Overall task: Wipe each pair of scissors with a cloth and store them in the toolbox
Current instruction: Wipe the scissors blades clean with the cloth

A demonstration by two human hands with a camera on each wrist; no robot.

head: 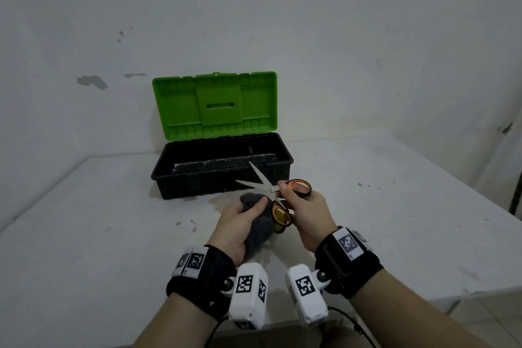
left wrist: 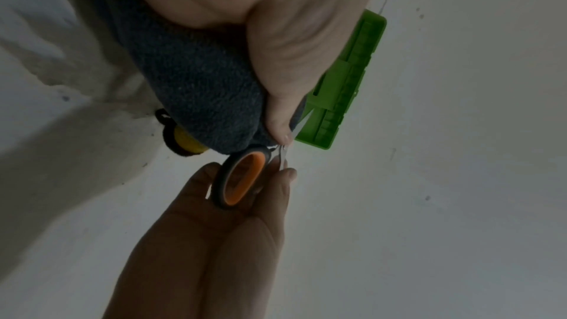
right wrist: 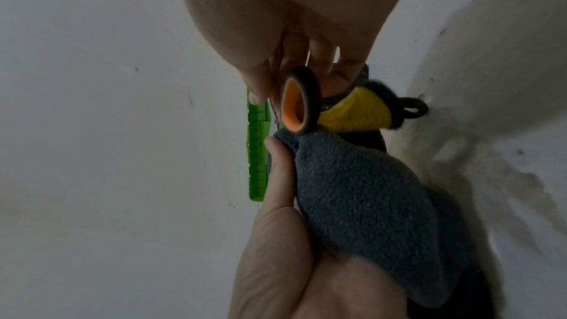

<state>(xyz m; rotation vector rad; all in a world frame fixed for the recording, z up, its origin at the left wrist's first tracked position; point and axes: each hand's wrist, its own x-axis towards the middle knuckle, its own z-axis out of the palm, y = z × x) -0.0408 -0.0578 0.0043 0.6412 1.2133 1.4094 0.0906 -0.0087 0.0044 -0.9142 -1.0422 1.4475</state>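
- The left hand (head: 240, 223) is curled round a bunched grey cloth (head: 258, 230), thumb pressed on top of the bundle, above the counter (head: 99, 234).
- From the right wrist view the cloth (right wrist: 362, 193) shows a yellow patch with black trim and a small black loop at its far end (the same yellow shows in the left wrist view).
- The right hand (head: 303, 210) is clamped on the scissors (head: 278, 192), pinching them near the pivot, with the upper orange-lined loop resting against its fingers.
- The scissors are open, their two steel blades spread in a V that points up and left, in front of the toolbox's front wall.
- The lower handle loop lies against the cloth, between the two hands.
- In the left wrist view the left thumb tip sits right at the pivot of the scissors (left wrist: 242, 176), cloth (left wrist: 196, 86) just behind it.
- The toolbox (head: 223, 169) stands on the counter behind the hands, black tray open, green lid (head: 214, 106) raised upright by the wall.
- What lies in the tray is too dark to make out.
- Dark specks and a faint stain mark the counter near the toolbox.
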